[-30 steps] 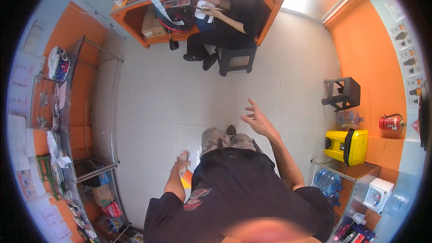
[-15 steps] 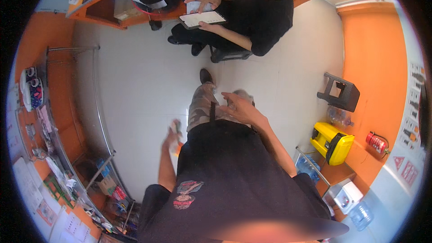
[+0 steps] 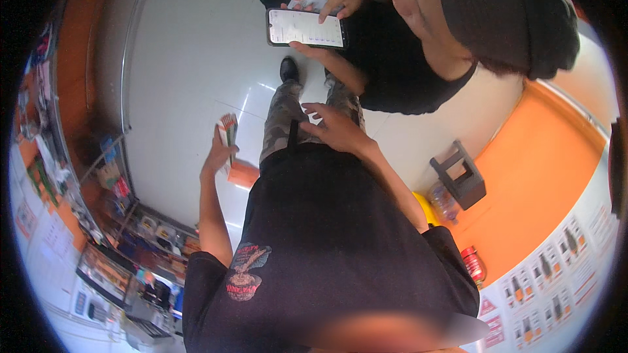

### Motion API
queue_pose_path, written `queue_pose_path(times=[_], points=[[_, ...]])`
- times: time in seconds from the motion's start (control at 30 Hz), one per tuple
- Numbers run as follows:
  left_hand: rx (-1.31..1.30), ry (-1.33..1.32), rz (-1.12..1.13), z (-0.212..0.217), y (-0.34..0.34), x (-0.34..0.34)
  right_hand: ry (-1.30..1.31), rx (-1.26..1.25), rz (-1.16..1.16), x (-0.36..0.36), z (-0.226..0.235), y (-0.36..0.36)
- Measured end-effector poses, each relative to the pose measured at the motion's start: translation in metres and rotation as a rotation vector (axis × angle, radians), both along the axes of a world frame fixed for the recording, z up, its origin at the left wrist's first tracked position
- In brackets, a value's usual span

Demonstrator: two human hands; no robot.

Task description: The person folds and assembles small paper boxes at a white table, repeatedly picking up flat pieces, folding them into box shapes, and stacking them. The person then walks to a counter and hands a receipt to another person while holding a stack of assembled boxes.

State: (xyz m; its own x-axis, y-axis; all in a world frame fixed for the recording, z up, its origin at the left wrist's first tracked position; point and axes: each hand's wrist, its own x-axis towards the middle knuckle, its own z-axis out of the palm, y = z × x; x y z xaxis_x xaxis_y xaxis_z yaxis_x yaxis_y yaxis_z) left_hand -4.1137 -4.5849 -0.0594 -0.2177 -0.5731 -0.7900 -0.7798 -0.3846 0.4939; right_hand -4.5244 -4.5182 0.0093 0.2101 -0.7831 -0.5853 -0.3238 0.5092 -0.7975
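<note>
Layered bundle (image 3: 227, 125) in our left hand (image 3: 218, 155) — above the tiled floor (image 3: 176, 85).
Left fingers pinch the bundle; our right hand (image 3: 340, 131) — fingers loosely spread — hangs before our camouflage trousers (image 3: 277, 112).

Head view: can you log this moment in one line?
left hand: holds orange-and-white bundle | right hand: open, nothing visible | other person: holds phone
</note>
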Motion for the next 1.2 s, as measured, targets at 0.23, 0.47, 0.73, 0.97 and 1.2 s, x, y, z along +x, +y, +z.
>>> queue_pose_path(times=[0.23, 0.47, 0.73, 0.97, 1.2], points=[[0.427, -0.147, 0.262, -0.01, 0.187, 0.013, -0.065, 0.029, 0.222, -0.039, -0.007, 0.008], [0.545, -0.047, 0.613, 0.01, 0.237, -0.04, -0.099, -0.019, 0.326, -0.048, -0.012, 0.009], [0.388, -0.032, 0.422, -0.005, 0.226, -0.071, -0.239, -0.036, 0.321, -0.046, -0.004, 0.002], [0.428, -0.047, 0.489, 0.005, 0.214, -0.078, -0.317, 0.061, 0.2, -0.04, 0.001, -0.004], [0.453, -0.064, 0.422, 0.001, 0.221, -0.073, -0.272, 0.032, 0.36, -0.042, -0.008, -0.003]])
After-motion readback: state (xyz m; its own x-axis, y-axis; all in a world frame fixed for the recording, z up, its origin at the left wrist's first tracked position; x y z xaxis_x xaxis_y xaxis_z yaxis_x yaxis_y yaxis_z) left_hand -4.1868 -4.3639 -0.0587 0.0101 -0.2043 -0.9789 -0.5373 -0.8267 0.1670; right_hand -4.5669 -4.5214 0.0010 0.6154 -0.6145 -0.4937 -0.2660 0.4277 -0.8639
